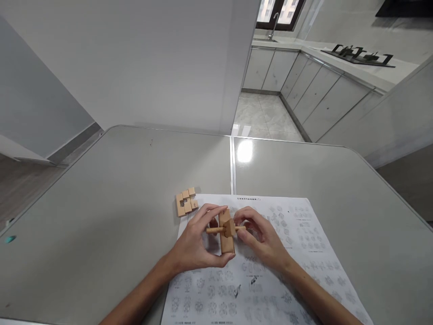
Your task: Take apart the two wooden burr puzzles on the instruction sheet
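Both my hands hold a small wooden puzzle [226, 234] just above a printed instruction sheet [291, 253]. My left hand [196, 243] grips the upright wooden block, thumb under it and fingers curled over its top. My right hand [262, 237] pinches the right end of a thin wooden rod [215, 230] that crosses through the block. A second wooden piece [186, 201], made of small joined cubes, lies on the table at the sheet's upper left corner, apart from both hands.
The grey table [101, 216] has a seam [232, 167] running down its middle. A small teal object [10, 239] lies near the left edge. A white wall stands behind the table; kitchen cabinets [304, 85] and a counter are at the back right.
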`<act>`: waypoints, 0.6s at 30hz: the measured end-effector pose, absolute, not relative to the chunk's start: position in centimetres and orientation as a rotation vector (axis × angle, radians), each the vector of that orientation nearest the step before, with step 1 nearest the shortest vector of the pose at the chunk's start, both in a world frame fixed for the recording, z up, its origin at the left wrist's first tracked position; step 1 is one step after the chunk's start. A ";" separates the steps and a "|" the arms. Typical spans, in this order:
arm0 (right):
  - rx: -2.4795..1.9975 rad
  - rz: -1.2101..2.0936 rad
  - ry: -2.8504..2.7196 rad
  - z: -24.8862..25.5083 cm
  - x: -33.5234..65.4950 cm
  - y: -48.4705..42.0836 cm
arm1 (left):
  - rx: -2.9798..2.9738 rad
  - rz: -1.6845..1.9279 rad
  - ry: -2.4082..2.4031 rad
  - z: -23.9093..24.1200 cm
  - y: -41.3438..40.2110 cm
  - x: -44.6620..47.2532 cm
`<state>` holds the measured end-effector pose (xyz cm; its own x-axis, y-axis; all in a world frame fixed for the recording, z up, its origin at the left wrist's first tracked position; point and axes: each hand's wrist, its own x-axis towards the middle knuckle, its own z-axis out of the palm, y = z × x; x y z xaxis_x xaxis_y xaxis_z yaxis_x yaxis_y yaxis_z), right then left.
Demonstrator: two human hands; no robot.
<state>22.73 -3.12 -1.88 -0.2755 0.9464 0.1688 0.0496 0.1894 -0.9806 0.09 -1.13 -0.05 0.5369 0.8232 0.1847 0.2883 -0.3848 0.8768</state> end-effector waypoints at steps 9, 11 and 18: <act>-1.003 1.150 -1.680 -2.4 23.0 -2.8 | 1.958 0.729 0.910 -1.0 -1.0 0.1; -1.010 1.207 -1.641 -2.6 23.1 -2.7 | 1.975 0.706 0.934 -1.0 -0.9 0.0; -1.034 1.146 -1.693 -3.0 23.4 -2.5 | 2.015 0.766 0.978 -0.8 -0.8 0.1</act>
<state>23.45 -2.46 -2.97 -0.3217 0.9294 0.1811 0.1773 0.2470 -0.9527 0.05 -0.80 -0.80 0.5277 0.8293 0.1838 0.3767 -0.4224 0.8244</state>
